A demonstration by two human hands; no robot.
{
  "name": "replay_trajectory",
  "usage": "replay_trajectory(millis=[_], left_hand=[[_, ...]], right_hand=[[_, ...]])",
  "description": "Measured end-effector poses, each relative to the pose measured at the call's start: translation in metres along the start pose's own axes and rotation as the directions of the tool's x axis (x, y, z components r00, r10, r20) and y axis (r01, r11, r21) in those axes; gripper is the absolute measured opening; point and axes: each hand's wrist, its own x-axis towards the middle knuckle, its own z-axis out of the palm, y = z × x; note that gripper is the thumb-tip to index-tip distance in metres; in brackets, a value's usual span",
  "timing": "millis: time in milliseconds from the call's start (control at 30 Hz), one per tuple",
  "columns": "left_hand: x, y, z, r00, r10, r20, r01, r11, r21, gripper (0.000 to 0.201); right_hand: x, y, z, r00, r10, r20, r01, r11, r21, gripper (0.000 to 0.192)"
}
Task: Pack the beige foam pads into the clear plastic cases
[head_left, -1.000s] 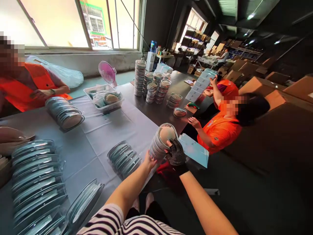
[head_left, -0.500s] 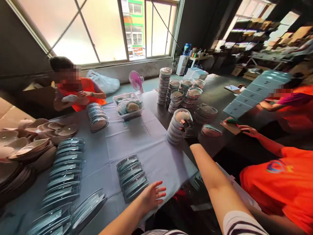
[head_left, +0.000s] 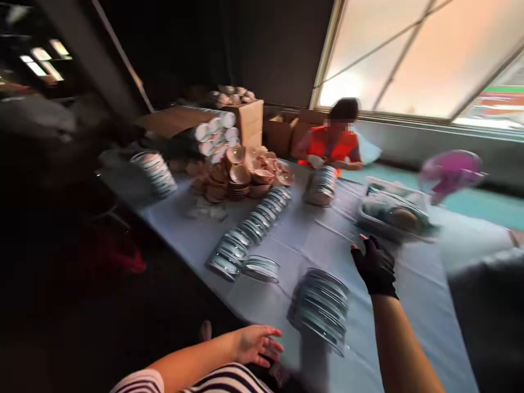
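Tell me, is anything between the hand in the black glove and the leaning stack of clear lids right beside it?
Nothing visible. The right hand hovers open above the cloth, and only bare tablecloth shows between it and the stack of clear lids.

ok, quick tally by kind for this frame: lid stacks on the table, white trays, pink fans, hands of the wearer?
Clear lid stacks: 5, counting the nearest stack, small stack, long row, stack by the co-worker, far-left stack
White tray: 1
Pink fan: 1
Hands: 2, left hand bare, right hand gloved, both empty
Total: 9
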Motion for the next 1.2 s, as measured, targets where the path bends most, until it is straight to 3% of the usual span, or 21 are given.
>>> replay_trajectory(millis=[67,167,233,333,467,567,667,833,900,1067,1133,1200], left_hand=[[-0.022,0.004,-0.04,0.99,0.087,-0.113,-0.087,0.996,-0.002,0.044],[-0.058,0.004,-0.121,0.941,0.203,-0.271,-0.212,0.977,-0.005,0.038],[-0.091,0.005,-0.181,0.899,0.248,-0.362,-0.274,0.961,-0.023,0.041],[-0.154,0.016,-0.265,0.811,0.243,-0.532,-0.314,0.948,-0.045,0.049],[-0.23,0.053,-0.341,0.667,0.27,-0.695,-0.463,0.88,-0.103,0.046],[-0.254,0.093,-0.375,0.604,0.279,-0.747,-0.583,0.793,-0.175,0.041],[-0.253,0.136,-0.401,0.583,0.248,-0.774,-0.62,0.751,-0.228,0.036],[-0.247,0.218,-0.456,0.635,0.234,-0.736,-0.563,0.793,-0.233,0.026],[-0.252,0.256,-0.484,0.598,0.202,-0.776,-0.572,0.785,-0.237,0.023],[-0.282,0.356,-0.561,0.432,0.17,-0.886,-0.685,0.7,-0.199,0.02],[-0.298,0.395,-0.592,0.396,0.182,-0.9,-0.714,0.678,-0.177,0.019],[-0.313,0.435,-0.62,0.398,0.206,-0.894,-0.72,0.674,-0.165,0.022]], right_hand=[[0.003,-0.091,0.042,0.965,-0.229,0.132,0.203,0.962,0.183,0.052],[-0.022,-0.223,0.09,0.786,-0.484,0.385,0.337,0.857,0.389,0.048],[-0.05,-0.305,0.114,0.657,-0.517,0.549,0.33,0.852,0.407,0.046],[-0.094,-0.417,0.14,0.509,-0.506,0.696,0.32,0.862,0.392,0.049],[-0.131,-0.538,0.159,0.341,-0.581,0.739,0.322,0.811,0.489,0.048],[-0.128,-0.596,0.173,0.265,-0.607,0.749,0.359,0.783,0.508,0.047],[-0.106,-0.625,0.196,0.245,-0.601,0.761,0.361,0.785,0.504,0.046],[-0.052,-0.651,0.251,0.266,-0.522,0.811,0.316,0.842,0.438,0.051],[-0.029,-0.667,0.276,0.258,-0.507,0.822,0.283,0.854,0.437,0.051],[0.025,-0.722,0.321,0.273,-0.579,0.768,0.223,0.815,0.535,0.047],[0.043,-0.747,0.323,0.338,-0.6,0.725,0.221,0.799,0.559,0.044],[0.062,-0.779,0.313,0.492,-0.633,0.598,0.266,0.763,0.589,0.04]])
